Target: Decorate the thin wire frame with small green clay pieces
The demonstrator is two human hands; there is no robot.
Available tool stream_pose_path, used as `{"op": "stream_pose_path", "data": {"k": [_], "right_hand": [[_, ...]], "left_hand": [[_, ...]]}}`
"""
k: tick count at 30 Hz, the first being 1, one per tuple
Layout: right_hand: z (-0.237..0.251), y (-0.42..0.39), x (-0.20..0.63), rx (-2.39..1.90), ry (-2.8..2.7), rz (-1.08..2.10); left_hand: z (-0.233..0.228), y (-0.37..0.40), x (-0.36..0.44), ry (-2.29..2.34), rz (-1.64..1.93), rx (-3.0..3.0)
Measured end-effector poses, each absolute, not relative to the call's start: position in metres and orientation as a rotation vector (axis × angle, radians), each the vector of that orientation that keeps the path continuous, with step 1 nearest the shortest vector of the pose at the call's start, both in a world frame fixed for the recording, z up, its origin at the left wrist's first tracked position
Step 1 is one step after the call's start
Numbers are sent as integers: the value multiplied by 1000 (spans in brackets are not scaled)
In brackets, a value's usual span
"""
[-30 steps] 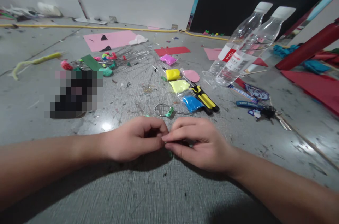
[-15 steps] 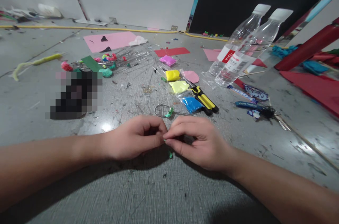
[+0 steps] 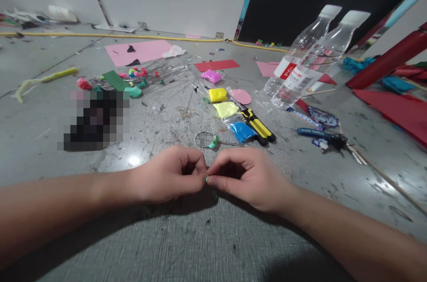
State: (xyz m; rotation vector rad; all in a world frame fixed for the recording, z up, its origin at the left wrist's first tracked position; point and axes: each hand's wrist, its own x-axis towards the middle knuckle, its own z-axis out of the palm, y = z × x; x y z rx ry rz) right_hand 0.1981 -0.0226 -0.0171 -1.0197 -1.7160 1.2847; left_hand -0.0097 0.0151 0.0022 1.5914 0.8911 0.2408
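Observation:
Low over the grey surface, my left hand [image 3: 176, 174] and my right hand [image 3: 251, 179] meet fingertip to fingertip. Both are closed in a pinch on a tiny bit of green modelling clay [image 3: 207, 179], mostly hidden by the fingers. Another small green scrap [image 3: 214, 195] lies beneath them in shadow. Just beyond the hands is a wire loop [image 3: 196, 140] with a green clay lump [image 3: 214, 142] stuck on it. Behind my right hand lie a bag of blue clay [image 3: 243, 132] and yellow-and-black handled pliers [image 3: 260, 128].
Pale yellow [image 3: 226, 109], yellow [image 3: 218, 94] and purple [image 3: 211, 76] clay packets line up farther back. Two clear plastic bottles [image 3: 298, 78] stand right of them. A blurred dark object [image 3: 95, 122] sits at left, near wires with coloured clay lumps [image 3: 133, 91]. A thin stick [image 3: 390, 179] lies at right.
My fingertips have shifted slightly around the green clay, and a little more of it shows at my right thumb. The things on the surface have stayed put.

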Motion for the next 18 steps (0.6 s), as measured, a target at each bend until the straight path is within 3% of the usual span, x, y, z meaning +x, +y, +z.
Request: {"op": "stream_pose_path", "data": {"k": [14,18], "right_hand": [[-18,-12,203,-960,-1303,1856],[-21,-12,205,-908,-1173,1856]], "left_hand": [[2,13,-11,859,261,1635],[1,11,-11,803,273,1740]]}}
